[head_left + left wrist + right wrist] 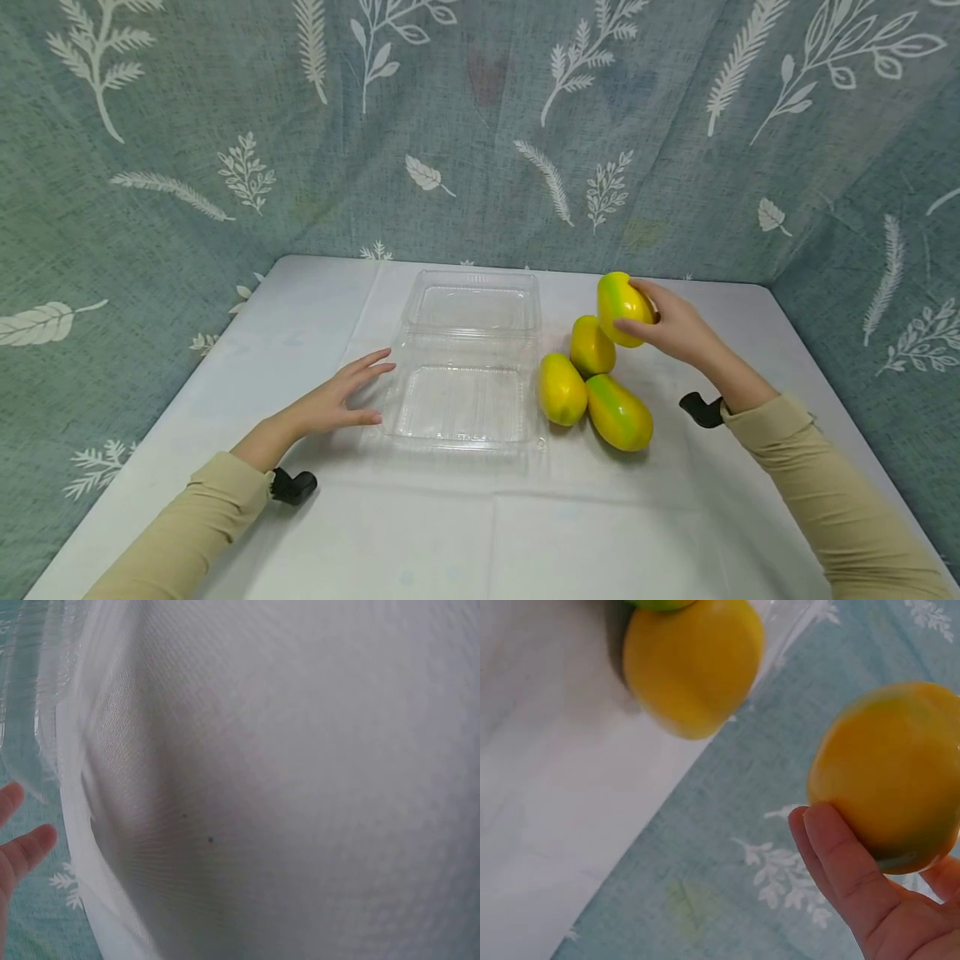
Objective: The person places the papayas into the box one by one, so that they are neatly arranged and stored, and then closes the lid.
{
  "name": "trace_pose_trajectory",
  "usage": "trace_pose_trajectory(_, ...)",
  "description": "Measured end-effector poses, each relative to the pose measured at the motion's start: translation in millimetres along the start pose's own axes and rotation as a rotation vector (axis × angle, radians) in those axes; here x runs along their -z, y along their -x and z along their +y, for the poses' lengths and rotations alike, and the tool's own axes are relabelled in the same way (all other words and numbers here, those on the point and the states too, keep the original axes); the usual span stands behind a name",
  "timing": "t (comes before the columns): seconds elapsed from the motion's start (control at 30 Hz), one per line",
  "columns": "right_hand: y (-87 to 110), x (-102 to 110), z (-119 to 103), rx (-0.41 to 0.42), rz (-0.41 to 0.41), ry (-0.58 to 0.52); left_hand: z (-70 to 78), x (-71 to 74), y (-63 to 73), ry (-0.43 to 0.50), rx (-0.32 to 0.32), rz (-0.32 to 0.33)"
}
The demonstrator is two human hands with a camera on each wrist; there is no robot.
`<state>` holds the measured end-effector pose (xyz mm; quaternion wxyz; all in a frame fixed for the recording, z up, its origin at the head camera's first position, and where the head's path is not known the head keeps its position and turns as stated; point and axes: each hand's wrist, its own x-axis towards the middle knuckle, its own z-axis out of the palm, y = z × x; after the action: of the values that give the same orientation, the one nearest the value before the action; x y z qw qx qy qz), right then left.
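Tan sleeves (817, 492) extend over a white table (420, 542), the right hand (675, 325) grasping a yellow-green fruit (621, 302) held up near three similar fruits (562, 389). Left of that trio lies a clear plastic container (457, 445), opened flat, and the left hand (333, 402), holding nothing, spreads its fingers just beside the container's left edge.

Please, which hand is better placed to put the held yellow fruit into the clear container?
Probably the right hand: it grips the yellow fruit. The left hand holds nothing and is beside the clear container, so it seems better suited to steadying it.
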<state>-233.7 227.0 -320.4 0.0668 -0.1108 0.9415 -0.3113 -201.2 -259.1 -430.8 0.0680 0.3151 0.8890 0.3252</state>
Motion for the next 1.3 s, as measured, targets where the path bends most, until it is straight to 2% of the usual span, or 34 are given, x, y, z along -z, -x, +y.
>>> trace_pose_trajectory(0.47,-6.4,-9.3,-30.5,0.072,-0.01,-0.031,1.8,1.7,0.5,-0.003,0.008,-0.004)
trace_pose_trajectory(0.73,-10.9,-21.3,-45.9,0.126,-0.042,-0.098,-1.5,0.4,1.1,0.001,0.002,-0.002)
trace_pose_trajectory(1.3,-11.6,-42.1,-76.8,0.215,-0.072,-0.114,-2.5,-0.6,-0.2,0.0,0.004,0.002)
